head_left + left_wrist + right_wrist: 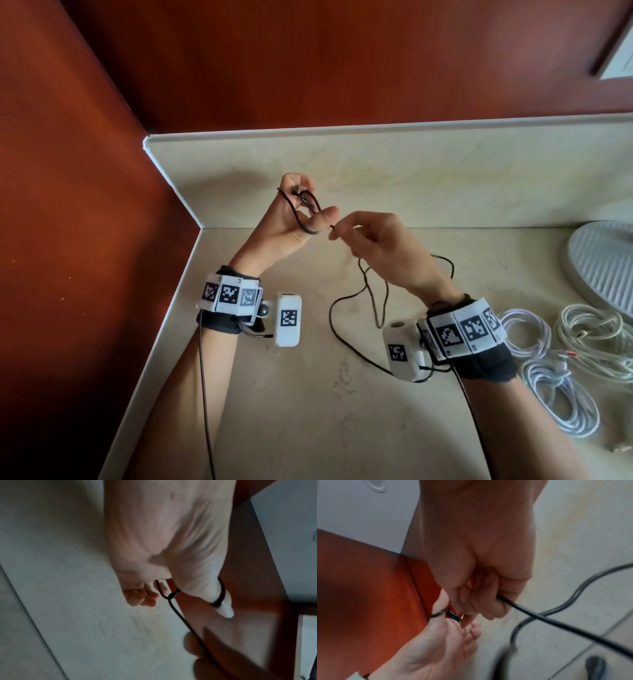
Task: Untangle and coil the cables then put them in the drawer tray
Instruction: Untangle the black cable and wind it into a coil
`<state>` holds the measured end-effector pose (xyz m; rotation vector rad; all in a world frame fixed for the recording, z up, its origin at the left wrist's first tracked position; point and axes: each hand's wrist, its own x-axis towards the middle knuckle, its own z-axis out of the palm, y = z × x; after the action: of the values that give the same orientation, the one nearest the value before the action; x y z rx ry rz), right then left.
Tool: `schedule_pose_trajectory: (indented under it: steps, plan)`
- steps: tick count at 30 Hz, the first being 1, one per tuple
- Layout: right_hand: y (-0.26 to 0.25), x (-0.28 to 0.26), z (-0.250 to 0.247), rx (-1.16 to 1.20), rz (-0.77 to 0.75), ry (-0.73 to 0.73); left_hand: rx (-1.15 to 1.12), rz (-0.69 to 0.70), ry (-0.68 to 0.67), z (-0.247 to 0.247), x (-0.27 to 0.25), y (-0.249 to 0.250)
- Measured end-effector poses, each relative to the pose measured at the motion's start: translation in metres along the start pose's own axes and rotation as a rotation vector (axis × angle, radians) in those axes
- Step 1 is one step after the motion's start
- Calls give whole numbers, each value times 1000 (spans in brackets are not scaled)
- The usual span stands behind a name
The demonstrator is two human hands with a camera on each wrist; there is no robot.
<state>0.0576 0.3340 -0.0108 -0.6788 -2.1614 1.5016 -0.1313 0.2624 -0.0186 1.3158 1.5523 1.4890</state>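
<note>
A thin black cable [342, 308] is held up over the cream counter [291, 411]. My left hand [308, 205] is raised palm up, with several loops of the cable wound round the thumb [221, 601] and the curled fingers [142, 599]. Just to its right, my right hand [342, 229] pinches the same cable between thumb and fingertips, and the strand [539, 616] runs out from under its curled fingers [479, 604]. The rest of the cable hangs down and lies in loose bends on the counter below the right wrist.
Several white cables [561, 387] lie in loose coils on the counter at the right. A round, ribbed white base [603, 267] sits behind them. A cream backsplash [411, 178] and red-brown wood panels [85, 240] close the corner at the back and left.
</note>
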Motion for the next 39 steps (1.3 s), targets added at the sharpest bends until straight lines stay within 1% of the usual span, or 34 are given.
schedule_pose_trajectory:
  steps: [3, 6, 8, 10, 12, 15, 17, 19, 21, 23, 25, 27, 29, 32, 34, 36, 37, 39]
  plan:
    - [-5, -3, -2, -150, 25, -35, 133, 4, 62, -4, 4, -10]
    - [-11, -7, -7, -239, 44, -9, 224, -52, 134, -20, 7, -17]
    - [-17, -10, -12, -299, 19, 24, 288, -64, 166, -35, 6, -22]
    - [-20, -12, -15, -349, -34, 36, 384, -48, 175, -43, 4, -26]
    - [-23, -14, -16, -400, -89, 7, 498, -55, 166, -41, 2, -30]
    - [-26, -18, -13, -480, -155, -3, 591, -136, 124, -29, 0, -29]
    - [-27, -19, -14, -488, -192, 18, 579, -139, 113, -22, -1, -27]
    - [-26, -18, -16, -493, -194, 54, 547, -126, 92, -16, -1, -21]
    - [-26, -16, -18, -511, -187, 89, 500, -108, 34, -10, -2, -15]
    - [-26, -16, -22, -470, -204, 103, 448, -82, -48, -5, -3, -9]
    - [-27, -17, -23, -399, -216, 101, 449, -58, -94, 0, -4, -8]
    - [-26, -16, -18, -404, -199, 101, 489, -65, -115, 5, -6, -5]
    - [-22, -13, -11, -466, -145, 101, 503, -61, -105, 9, -6, -5]
    - [-4, -6, -5, -517, -78, 116, 382, -67, -57, 10, -5, -6]
    - [7, -2, -7, -539, -9, 144, 311, -99, -84, 10, -6, -1]
    - [13, 1, -15, -554, 51, 221, 255, -104, -119, 8, -8, 7]
    - [14, 1, -21, -554, 63, 281, 248, -88, -90, 4, -8, 10]
    - [14, 0, -32, -508, 53, 394, 200, -49, 17, -2, -8, 13]
